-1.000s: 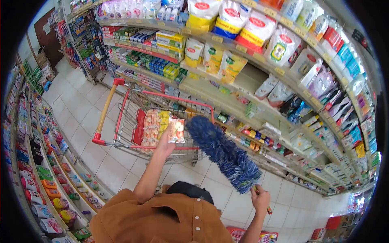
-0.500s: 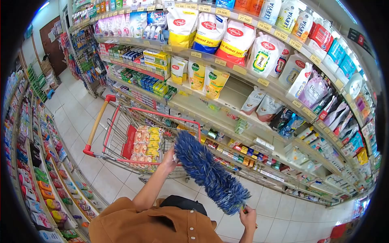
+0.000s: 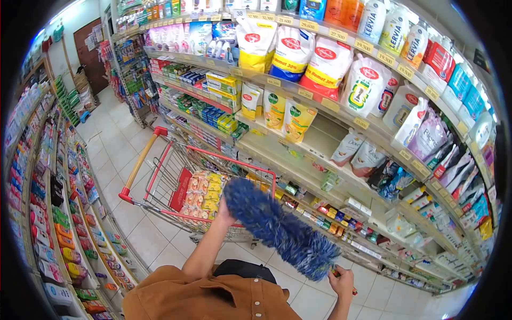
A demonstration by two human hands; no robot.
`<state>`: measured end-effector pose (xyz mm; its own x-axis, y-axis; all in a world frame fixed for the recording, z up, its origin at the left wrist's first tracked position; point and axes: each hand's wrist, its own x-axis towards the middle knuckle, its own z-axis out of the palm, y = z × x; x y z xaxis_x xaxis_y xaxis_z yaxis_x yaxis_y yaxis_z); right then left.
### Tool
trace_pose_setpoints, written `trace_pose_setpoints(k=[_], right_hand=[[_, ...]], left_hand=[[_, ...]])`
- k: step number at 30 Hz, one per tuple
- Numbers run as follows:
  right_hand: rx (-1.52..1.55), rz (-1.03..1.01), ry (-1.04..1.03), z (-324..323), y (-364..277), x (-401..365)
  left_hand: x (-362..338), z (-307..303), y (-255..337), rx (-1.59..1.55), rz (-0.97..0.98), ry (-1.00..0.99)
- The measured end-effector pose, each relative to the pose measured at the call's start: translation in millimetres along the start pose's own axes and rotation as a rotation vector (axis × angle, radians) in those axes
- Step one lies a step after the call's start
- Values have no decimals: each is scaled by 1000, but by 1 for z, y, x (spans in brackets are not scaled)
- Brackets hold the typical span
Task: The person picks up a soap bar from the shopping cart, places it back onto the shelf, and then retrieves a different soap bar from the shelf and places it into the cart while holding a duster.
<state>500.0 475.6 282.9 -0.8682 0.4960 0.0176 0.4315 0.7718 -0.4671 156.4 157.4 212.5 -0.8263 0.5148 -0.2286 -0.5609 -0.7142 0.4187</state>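
A fluffy blue duster [image 3: 280, 229] slants across the front of my body, its thick end up and to the left. My right hand [image 3: 342, 281] is closed round its handle at the lower right end; a small red tip shows below the fist. My left hand [image 3: 225, 214] is up against the duster's other end, its fingers mostly hidden by the fibres. Just beyond that hand stands a shopping cart [image 3: 143, 205] with red rails. Packs in yellow and peach wrapping [image 3: 200, 194] lie inside it.
Ahead runs a long shelf [image 3: 314, 146] with refill pouches [image 3: 325, 64], yellow Dettol pouches [image 3: 296, 121], Dove pouches [image 3: 367, 160] and boxes. Another stocked shelf [image 3: 66, 240] lines the left side. A tiled floor [image 3: 106, 154] stretches between them toward a brown door [image 3: 90, 48].
The view has shifted, so shelves and cart appear farther right. My right hand and the duster's handle end sit slightly farther right too. Both hands remain at the duster's ends.
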Motion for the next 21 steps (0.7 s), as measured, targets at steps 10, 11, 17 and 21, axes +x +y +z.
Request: trace_pose_setpoints(k=[10,11,17,21], right_hand=[[-75,-217,72,-6,-4,45],[-84,-221,101,-4,-14,47],[-87,-212,35,-1,-14,60],[-46,-219,92,-6,-24,56]], left_hand=[[-13,-5,24,-60,127,-6],[-18,2,27,-70,143,-3],[-49,36,35,-99,145,18],[-41,24,29,-56,193,45]])
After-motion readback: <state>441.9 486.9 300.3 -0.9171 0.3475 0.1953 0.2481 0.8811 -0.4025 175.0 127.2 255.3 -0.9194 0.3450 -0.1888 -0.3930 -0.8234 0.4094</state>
